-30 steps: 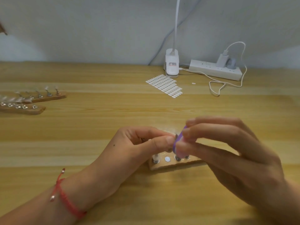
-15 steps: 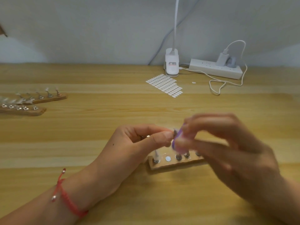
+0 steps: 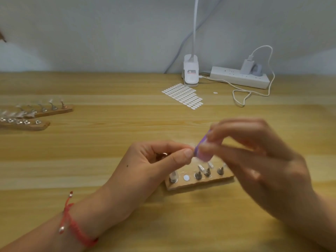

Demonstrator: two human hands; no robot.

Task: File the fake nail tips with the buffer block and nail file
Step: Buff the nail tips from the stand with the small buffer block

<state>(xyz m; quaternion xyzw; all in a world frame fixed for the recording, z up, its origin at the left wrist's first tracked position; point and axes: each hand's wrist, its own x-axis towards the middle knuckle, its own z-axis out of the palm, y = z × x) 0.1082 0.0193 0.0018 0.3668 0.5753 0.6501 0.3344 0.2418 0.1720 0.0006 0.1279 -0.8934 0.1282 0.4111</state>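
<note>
My left hand pinches a small metal nail-tip stand between thumb and forefinger; the clear tip on it is mostly hidden. My right hand, blurred by motion, grips a purple buffer block against the tip at my left fingertips. Just below stands a wooden holder with several metal stands carrying clear nail tips and one bare white sticker spot.
Two more wooden holders with nail tips lie at the far left. A sheet of white stickers, a clip lamp base, a power strip and a looped white cable sit at the back.
My right hand has slid the purple buffer block up and to the right against the tip, uncovering more of the wooden holder. My left hand stays in place.
</note>
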